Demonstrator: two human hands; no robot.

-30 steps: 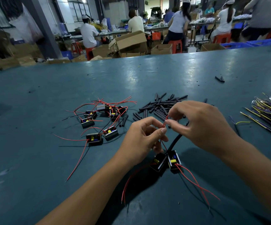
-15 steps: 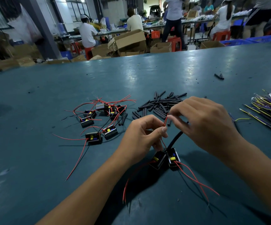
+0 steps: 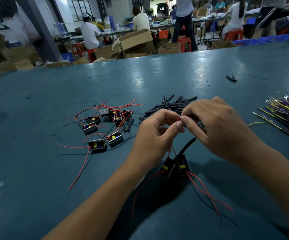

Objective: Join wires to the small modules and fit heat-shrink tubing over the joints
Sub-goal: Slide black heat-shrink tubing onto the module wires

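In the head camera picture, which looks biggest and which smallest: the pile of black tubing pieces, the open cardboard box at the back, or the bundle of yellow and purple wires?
1. Open cardboard box and pile of black tubing pieces: they look alike, and the box stands much farther off, so unranked.
2. Bundle of yellow and purple wires: cut off by the picture edge, so unsure.

the table (image 3: 36,170) fills the lower two thirds of the frame. the two hands meet at centre, left hand (image 3: 155,135) and right hand (image 3: 219,129) touching fingertips. directly below them sit two modules (image 3: 174,166) side by side, their wires (image 3: 207,193) trailing toward the lower right. left of the hands lies a cluster of modules (image 3: 104,130). behind the hands, a pile of tubing pieces (image 3: 168,106). at the right edge, a bundle of wires (image 3: 285,113). two stray tubing pieces (image 3: 231,78) lie in the upper right. beyond the table, cardboard boxes (image 3: 136,42) and seated people (image 3: 90,34) occupy the top.
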